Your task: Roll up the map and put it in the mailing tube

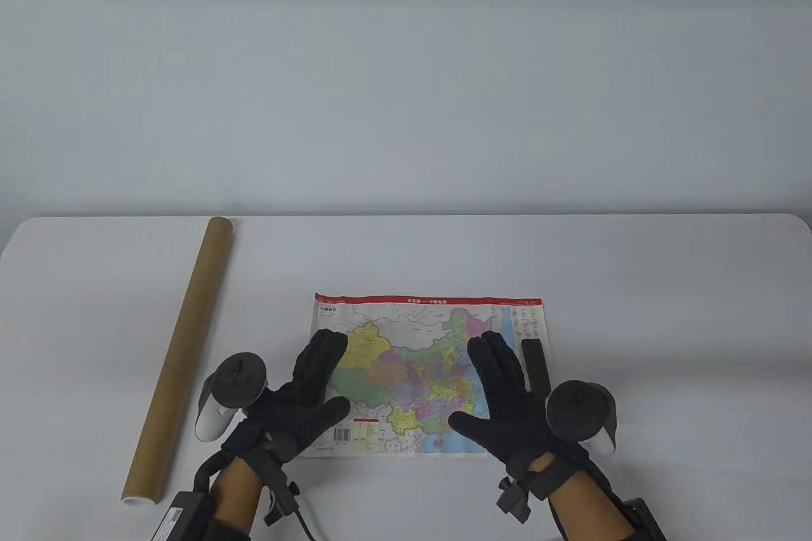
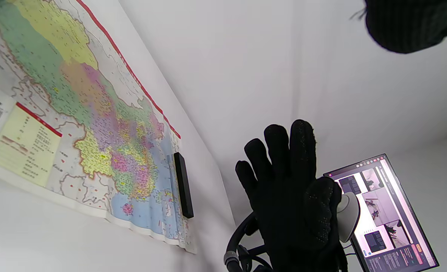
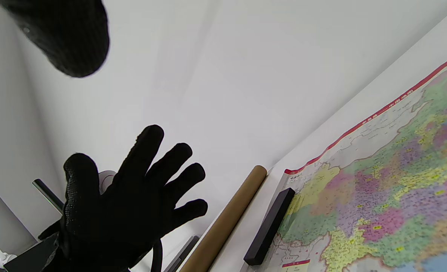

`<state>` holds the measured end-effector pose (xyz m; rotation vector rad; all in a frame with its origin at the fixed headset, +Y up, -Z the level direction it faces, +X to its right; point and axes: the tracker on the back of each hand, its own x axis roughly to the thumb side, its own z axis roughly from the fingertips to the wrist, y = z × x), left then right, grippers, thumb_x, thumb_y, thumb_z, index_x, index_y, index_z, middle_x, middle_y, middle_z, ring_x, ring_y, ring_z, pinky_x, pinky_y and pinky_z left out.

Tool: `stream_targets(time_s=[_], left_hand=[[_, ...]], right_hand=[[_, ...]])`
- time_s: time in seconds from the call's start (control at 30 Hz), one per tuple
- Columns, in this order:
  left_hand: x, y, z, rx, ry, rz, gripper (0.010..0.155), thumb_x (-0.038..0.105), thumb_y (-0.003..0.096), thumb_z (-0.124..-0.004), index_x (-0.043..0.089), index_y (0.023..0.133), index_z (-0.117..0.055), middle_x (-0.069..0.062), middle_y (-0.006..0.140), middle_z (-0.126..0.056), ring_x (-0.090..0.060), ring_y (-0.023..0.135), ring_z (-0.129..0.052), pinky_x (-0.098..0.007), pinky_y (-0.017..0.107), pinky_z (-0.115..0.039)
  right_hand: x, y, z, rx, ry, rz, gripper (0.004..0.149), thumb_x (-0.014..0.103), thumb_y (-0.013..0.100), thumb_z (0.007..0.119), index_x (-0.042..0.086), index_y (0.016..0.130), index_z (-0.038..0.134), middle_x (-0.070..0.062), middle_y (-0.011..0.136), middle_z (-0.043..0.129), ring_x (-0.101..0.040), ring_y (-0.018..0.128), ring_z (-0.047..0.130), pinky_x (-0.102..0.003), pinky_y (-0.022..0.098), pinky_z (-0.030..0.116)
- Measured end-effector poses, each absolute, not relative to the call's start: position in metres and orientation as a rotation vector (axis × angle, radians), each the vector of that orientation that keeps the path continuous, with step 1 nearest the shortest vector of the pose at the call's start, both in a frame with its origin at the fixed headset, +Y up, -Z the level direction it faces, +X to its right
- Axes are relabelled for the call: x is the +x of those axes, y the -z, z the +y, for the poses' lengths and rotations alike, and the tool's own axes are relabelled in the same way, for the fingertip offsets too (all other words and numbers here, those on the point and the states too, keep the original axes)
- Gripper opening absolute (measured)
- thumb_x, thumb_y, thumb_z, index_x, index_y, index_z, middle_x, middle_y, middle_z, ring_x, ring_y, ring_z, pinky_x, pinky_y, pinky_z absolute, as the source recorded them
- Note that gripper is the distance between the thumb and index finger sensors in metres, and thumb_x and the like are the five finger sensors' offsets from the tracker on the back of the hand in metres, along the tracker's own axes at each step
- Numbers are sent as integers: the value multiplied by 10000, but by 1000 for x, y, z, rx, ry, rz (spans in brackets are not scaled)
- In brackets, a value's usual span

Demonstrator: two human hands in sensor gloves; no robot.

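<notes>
- Map (image 1: 431, 370) is lying flat and unrolled near the bench's front edge; rolling is not yet begun, by my judgement.
- Mailing tube (image 1: 181, 357) is lying along the bench's left side, well apart from it.
- Left hand (image 1: 304, 395) and right hand (image 1: 507, 401) are hovering above the map, fingers apart, gripping nothing.
- Black bar (image 1: 536, 365) is weighing down the map's right edge and will likely need lifting off first.
- Bare bench (image 1: 666, 312) is stretching behind and to the right, giving room for rolling.
</notes>
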<state>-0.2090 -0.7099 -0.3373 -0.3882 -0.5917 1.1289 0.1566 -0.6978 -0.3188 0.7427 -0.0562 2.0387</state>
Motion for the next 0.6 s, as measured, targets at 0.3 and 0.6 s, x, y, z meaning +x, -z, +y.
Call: stream_targets(time_s=[0.3,0.6], left_hand=[[-208,336,-708,-385,-1130,-601,916,866,394,-654,553,1085,-140,78,1186,33,-329,1138,37,-663,775,-114],[-236,339,-687,-147,-1112,-333,887,705,406,-831,468,1103,-335,31,1203,-195,-340,1164,-194,-635,811,-223]], right_hand=[[156,319,-698,730,-2023,-52,973,619,553,772,132,1139,166,-254,1121,47,-626,956,115,-713,627,274],[156,319,-697,738,-2023,-54,971,618,555,772,131,1141,170,-256,1122,49,-627,956,115,-714,627,273]])
